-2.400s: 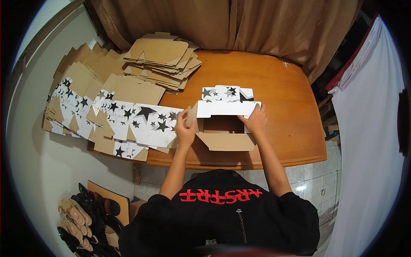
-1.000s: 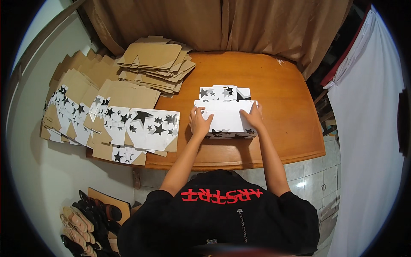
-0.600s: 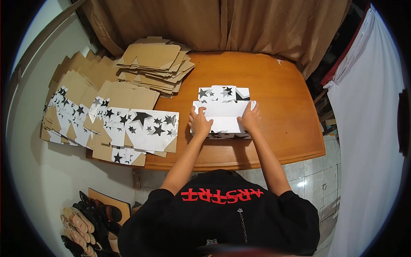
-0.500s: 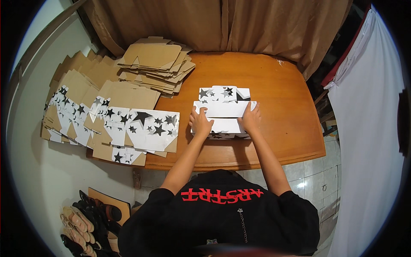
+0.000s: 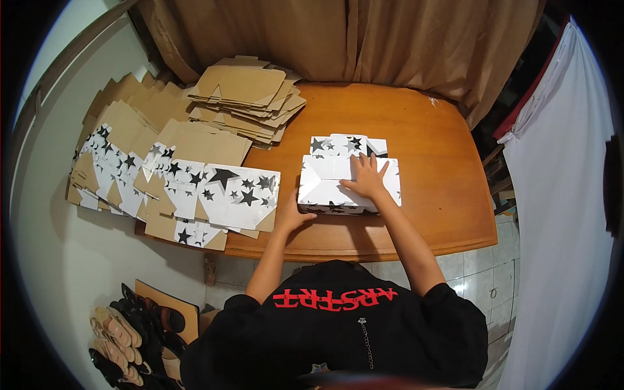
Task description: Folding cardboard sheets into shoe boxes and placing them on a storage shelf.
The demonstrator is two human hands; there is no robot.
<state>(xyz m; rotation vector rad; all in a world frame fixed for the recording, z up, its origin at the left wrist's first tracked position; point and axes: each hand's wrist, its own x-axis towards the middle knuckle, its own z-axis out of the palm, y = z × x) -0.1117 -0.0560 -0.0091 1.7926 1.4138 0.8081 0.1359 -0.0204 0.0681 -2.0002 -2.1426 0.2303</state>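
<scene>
A white cardboard box (image 5: pixel 318 192) with black and grey stars sits on the wooden table in front of me. Its top panels are folded down flat, and a starred flap (image 5: pixel 338 144) sticks out at the far side. My left hand (image 5: pixel 294 213) holds the near left corner low down, its thumb along the front wall and its fingers against the left side, partly hidden. On the top, right of the middle, my right hand (image 5: pixel 368 180) lies with its fingers spread, pressing on the panels.
Flat starred cardboard blanks (image 5: pixel 240 195) overlap along the table's left side. Behind them rises a stack of plain brown folded cardboard (image 5: pixel 240 84). A brown curtain (image 5: pixel 260 32) hangs along the far edge of the wooden table (image 5: pixel 442 175). Shoes (image 5: pixel 120 331) stand at the lower left.
My left hand has moved from the box top down to its near left corner. The right hand has shifted inward onto the top, and the gap between the top panels has closed.
</scene>
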